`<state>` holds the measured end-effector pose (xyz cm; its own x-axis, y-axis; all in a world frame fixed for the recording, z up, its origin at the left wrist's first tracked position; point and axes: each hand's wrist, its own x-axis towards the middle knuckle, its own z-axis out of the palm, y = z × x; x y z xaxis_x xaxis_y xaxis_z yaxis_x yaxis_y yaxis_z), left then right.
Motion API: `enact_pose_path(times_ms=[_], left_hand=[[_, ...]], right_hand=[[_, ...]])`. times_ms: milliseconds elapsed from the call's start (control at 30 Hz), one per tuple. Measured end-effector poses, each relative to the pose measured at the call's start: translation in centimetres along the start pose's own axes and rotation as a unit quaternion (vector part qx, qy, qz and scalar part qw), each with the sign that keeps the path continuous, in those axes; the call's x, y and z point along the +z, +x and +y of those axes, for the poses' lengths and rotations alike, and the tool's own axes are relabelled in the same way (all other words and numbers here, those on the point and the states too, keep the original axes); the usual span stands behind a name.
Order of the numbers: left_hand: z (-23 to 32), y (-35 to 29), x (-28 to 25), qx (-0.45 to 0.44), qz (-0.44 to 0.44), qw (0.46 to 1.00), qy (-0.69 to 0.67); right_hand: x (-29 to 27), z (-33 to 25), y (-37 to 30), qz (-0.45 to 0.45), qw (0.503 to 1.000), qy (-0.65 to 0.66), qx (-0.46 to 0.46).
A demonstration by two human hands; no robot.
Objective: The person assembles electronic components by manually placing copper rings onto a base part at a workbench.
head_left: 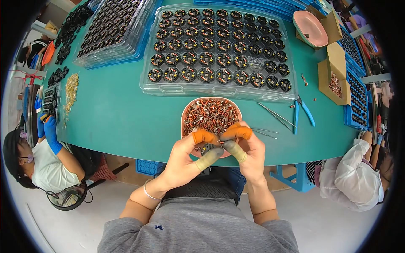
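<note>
My left hand (pixel 185 154) and my right hand (pixel 247 147) meet fingertip to fingertip over the near side of a pink bowl (pixel 184 122). Orange and yellowish finger covers sit on the thumbs and forefingers, and both hands are closed in a pinch. Within the left fingers shows part of a black round part (pixel 205 149) with a bit of yellow, mostly hidden. A tiny piece at the right fingertips is too small to name. Heaped in the bowl are small orange-and-silver components (pixel 211 113).
Beyond the bowl lies a clear plastic tray (pixel 219 90) holding rows of black round parts; one pocket at its right is bare. Tweezers (pixel 276 115) and blue-handled pliers (pixel 303 111) lie to the right, near a cardboard box (pixel 333 80). Co-workers sit left and right.
</note>
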<state>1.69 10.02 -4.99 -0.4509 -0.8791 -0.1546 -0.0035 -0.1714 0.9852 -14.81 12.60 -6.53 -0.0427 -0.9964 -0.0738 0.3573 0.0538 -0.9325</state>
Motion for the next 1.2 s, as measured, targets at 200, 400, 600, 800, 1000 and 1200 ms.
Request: enact_pose_path(times_ms=[200,400,600,800,1000,1200], left_hand=[[-0.8,0.2,0.5,0.092,0.044,0.988,0.118],[1.0,0.0,0.0,0.061,0.027,0.989,0.135],[0.8,-0.3,-0.5,0.032,-0.003,0.998,0.059],[0.5,-0.5,0.2,0.071,0.054,0.994,0.064],[0.6,-0.3,0.6,0.15,0.076,0.974,0.152],[0.6,-0.3,0.9,0.196,0.099,0.953,0.208]], right_hand=[[0.0,0.8,-0.2,-0.054,0.998,0.04,-0.01],[-1.1,1.1,0.4,-0.022,0.973,-0.179,-0.143],[-0.7,-0.5,0.0,-0.065,0.975,-0.184,-0.104],[-0.8,0.9,-1.3,-0.014,0.999,-0.044,-0.03],[0.4,0.9,-1.1,0.02,0.996,-0.036,-0.077],[1.2,0.9,-1.5,0.075,0.99,-0.072,-0.093]])
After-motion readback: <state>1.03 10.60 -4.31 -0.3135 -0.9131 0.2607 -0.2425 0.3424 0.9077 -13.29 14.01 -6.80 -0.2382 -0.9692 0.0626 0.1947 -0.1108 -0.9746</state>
